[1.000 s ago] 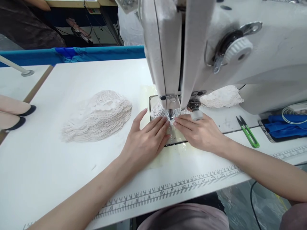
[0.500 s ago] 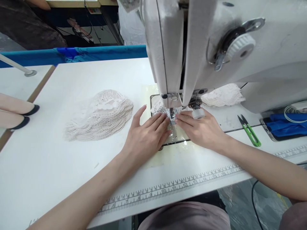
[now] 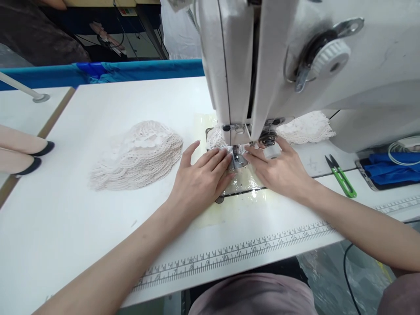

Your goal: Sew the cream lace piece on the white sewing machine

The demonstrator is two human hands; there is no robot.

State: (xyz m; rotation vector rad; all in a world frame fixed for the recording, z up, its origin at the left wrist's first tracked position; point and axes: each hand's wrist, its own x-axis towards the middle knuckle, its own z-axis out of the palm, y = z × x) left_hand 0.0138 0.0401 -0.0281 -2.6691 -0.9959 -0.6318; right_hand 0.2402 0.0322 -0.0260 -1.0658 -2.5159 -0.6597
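Observation:
A white sewing machine (image 3: 295, 57) stands over a metal needle plate (image 3: 244, 183). A small white lace piece (image 3: 215, 138) lies under the presser foot (image 3: 236, 153). My left hand (image 3: 200, 181) lies flat, fingers stretched out, pressing the lace from the left of the needle. My right hand (image 3: 278, 168) lies flat on the right side, fingertips touching the lace at the foot, with a white thimble-like cap (image 3: 271, 151) on one finger. To the left lies a pile of white lace pieces (image 3: 139, 155).
More lace (image 3: 306, 127) lies behind the machine arm. Green thread snips (image 3: 341, 177) lie at the right, beside a tray with blue cloth (image 3: 392, 173). A printed ruler (image 3: 246, 251) runs along the table's front edge. Another person's feet in dark shoes (image 3: 31, 157) show at far left.
The lace piece has moved back under the foot, away from me. Both hands have followed it a little toward the machine, and more of the metal plate shows in front.

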